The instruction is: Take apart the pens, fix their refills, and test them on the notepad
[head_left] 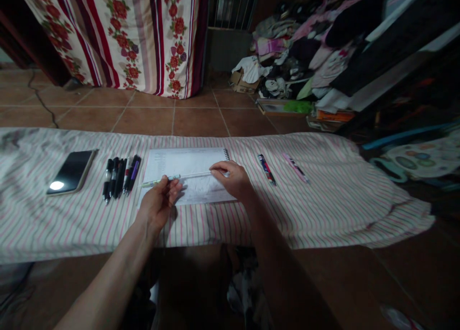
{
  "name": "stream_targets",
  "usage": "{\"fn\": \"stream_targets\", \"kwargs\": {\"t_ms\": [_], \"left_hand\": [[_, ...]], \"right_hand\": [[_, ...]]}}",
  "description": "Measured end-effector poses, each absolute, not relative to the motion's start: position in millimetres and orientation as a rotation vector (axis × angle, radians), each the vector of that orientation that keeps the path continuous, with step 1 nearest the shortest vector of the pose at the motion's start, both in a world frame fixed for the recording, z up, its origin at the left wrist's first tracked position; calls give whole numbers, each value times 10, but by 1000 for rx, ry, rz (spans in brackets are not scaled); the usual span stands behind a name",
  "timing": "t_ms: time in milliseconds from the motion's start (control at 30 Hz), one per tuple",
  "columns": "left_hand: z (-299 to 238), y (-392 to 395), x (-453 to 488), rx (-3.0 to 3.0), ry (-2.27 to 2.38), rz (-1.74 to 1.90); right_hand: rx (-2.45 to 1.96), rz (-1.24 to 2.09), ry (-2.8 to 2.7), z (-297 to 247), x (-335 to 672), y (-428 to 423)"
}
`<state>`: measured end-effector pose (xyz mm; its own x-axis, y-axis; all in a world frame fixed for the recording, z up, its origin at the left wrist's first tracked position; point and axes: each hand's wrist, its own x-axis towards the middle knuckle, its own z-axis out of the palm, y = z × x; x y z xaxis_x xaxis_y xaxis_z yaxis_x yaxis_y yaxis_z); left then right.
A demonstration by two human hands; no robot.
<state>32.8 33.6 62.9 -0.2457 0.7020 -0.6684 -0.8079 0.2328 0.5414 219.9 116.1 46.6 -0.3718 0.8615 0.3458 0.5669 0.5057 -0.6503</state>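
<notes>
Over a spiral notebook [187,159], my left hand [158,203] pinches a light, patterned pen barrel [153,182] between thumb and fingers. A thin, pale pen refill [196,174] runs in line with the barrel, from its right end to my right hand [233,177]. The thumb and fingertips of that hand are closed on the refill's far end. I cannot tell how much of the refill is inside the barrel. The notebook's page bears faint print and marks, partly covered by my hands.
Several dark pens [120,176] lie side by side left of the notebook, with a phone [71,171] farther left. To the right lie a dark red-and-blue pen [266,170] and a pink pen [296,168]. A striped cloth [334,200] covers the table. Piled clothes stand beyond.
</notes>
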Motion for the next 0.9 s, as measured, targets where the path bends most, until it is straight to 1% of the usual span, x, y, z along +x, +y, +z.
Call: {"fn": "stream_targets", "kwargs": {"t_ms": [900], "left_hand": [[619,342,344,-100,1164,1427]], "right_hand": [[-1143,599,-2049,468,2197,1152]]}}
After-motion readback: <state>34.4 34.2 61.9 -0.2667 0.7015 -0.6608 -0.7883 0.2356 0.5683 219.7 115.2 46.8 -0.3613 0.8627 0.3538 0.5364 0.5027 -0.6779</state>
